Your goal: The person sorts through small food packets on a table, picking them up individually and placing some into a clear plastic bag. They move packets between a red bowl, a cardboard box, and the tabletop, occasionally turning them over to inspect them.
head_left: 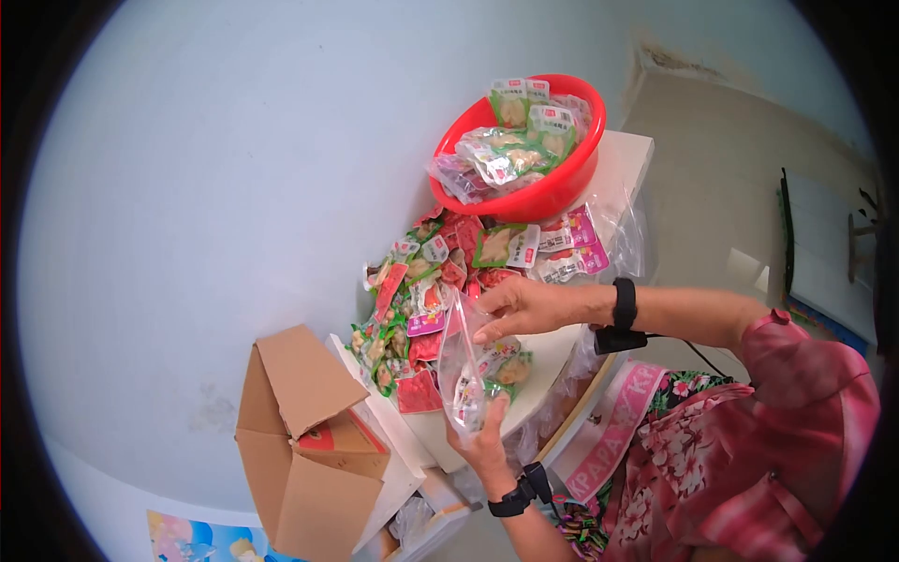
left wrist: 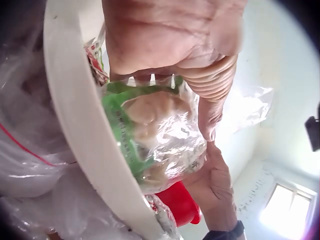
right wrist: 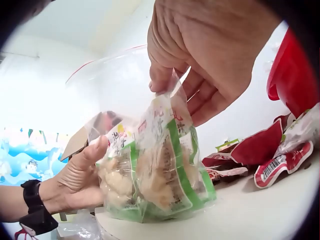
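A clear zip bag (head_left: pixel 455 361) with a red seal line stands over the near edge of the white table, holding several green-and-white food packets (right wrist: pixel 160 175) with pale pieces inside. My left hand (head_left: pixel 485 448) grips the bag's lower side, its thumb lying along the front. At the bag's upper part, my right hand (head_left: pixel 524 307) pinches the plastic between thumb and fingers, close over the packet tops. In the left wrist view, one packet (left wrist: pixel 155 125) shows through the plastic below the left palm. The right fingertips are partly hidden behind the plastic.
Beyond the hands, a pile of red, green and pink packets (head_left: pixel 407 300) covers the white table (head_left: pixel 623 155). A red basin (head_left: pixel 571 183) full of packets stands at the far end. An open cardboard box (head_left: pixel 309 440) sits against the wall side. Loose clear bags (left wrist: pixel 40 175) hang below the table edge.
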Available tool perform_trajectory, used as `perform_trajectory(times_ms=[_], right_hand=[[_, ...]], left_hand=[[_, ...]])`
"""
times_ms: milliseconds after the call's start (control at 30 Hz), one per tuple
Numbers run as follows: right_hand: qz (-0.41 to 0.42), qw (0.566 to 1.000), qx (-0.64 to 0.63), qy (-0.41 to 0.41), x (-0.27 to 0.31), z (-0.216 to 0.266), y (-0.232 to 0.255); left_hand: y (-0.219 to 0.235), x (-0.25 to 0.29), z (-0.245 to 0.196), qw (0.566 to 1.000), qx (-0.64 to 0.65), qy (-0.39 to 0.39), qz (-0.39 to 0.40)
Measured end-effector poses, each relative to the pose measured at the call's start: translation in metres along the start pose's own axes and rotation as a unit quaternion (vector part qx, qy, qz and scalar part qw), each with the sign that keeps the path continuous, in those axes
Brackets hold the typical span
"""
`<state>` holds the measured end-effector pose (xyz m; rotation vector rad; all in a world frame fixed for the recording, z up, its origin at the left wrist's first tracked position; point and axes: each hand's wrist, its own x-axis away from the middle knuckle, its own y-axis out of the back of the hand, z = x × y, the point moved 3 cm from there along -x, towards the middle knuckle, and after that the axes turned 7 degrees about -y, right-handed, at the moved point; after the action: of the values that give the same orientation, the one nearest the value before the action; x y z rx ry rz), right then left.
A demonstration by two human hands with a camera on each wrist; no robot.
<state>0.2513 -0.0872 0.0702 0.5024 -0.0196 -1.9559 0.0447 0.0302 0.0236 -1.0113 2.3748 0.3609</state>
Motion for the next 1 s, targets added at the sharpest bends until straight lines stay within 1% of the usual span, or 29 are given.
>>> perform_trajectory(times_ms=[33,133,167,233,267,300,367,467,533,567,633,667,733,767,800,833,867,933,967,1000], right_hand=[[0.009,0.999,-0.031,0.014,-0.004,-0.003,-0.003],[0.028,0.995,-0.098,0.021,-0.008,0.006,-0.008],[0.032,0.992,-0.118,0.021,-0.011,0.009,-0.008],[0.042,0.986,-0.159,0.018,-0.014,0.015,-0.007],[0.040,0.986,-0.161,-0.008,-0.015,0.017,-0.007],[0.037,0.985,-0.163,-0.035,-0.016,0.021,-0.005],[0.032,0.986,-0.143,-0.080,-0.018,0.020,-0.003],[0.028,0.987,-0.090,-0.129,-0.021,0.013,-0.001],[0.033,0.985,-0.068,-0.157,-0.020,0.012,-0.001],[0.042,0.985,-0.057,-0.155,-0.021,0.007,-0.001],[0.059,0.986,-0.036,-0.150,-0.024,-0.011,-0.002],[0.071,0.983,-0.027,-0.166,-0.025,-0.020,-0.002],[0.097,0.975,-0.010,-0.198,-0.027,-0.033,-0.004],[0.098,0.976,-0.016,-0.194,-0.029,-0.040,-0.006],[0.100,0.977,-0.022,-0.190,-0.030,-0.044,-0.007],[0.101,0.977,-0.028,-0.185,-0.031,-0.047,-0.009],[0.103,0.978,-0.032,-0.179,-0.031,-0.050,-0.010],[0.104,0.980,-0.038,-0.167,-0.031,-0.048,-0.011],[0.110,0.978,-0.037,-0.173,-0.030,-0.047,-0.012],[0.116,0.976,-0.035,-0.178,-0.029,-0.046,-0.012]], left_hand=[[0.001,-0.002,-0.010,0.999,-0.019,-0.034,-0.001],[0.006,-0.012,-0.039,0.998,-0.067,0.022,0.005],[0.014,-0.014,-0.033,0.996,-0.085,-0.001,0.012],[0.018,-0.018,-0.038,0.998,-0.052,-0.022,0.003],[0.018,-0.018,-0.041,0.999,-0.036,-0.031,0.000],[0.019,-0.017,-0.041,0.999,-0.018,0.002,-0.029],[0.019,-0.014,-0.041,0.994,0.019,0.067,-0.084],[0.018,-0.015,-0.041,0.986,0.038,0.096,-0.128],[0.021,-0.015,-0.041,0.987,0.001,0.090,-0.132],[0.023,-0.016,-0.040,0.987,-0.019,0.086,-0.133],[0.033,-0.014,-0.029,0.987,-0.029,0.091,-0.129],[0.036,-0.013,-0.024,0.987,-0.035,0.094,-0.126],[0.034,-0.014,-0.028,0.990,-0.052,0.070,-0.111],[0.033,-0.014,-0.031,0.991,-0.060,0.059,-0.105],[0.031,-0.016,-0.040,0.982,-0.142,0.001,-0.124],[0.027,-0.019,-0.050,0.963,-0.222,-0.057,-0.142],[0.022,-0.021,-0.061,0.934,-0.300,-0.114,-0.159],[0.006,-0.027,-0.090,0.938,-0.314,-0.135,-0.066],[-0.001,-0.029,-0.098,0.936,-0.320,-0.145,-0.019],[-0.007,-0.031,-0.098,0.931,-0.328,-0.153,0.045]])
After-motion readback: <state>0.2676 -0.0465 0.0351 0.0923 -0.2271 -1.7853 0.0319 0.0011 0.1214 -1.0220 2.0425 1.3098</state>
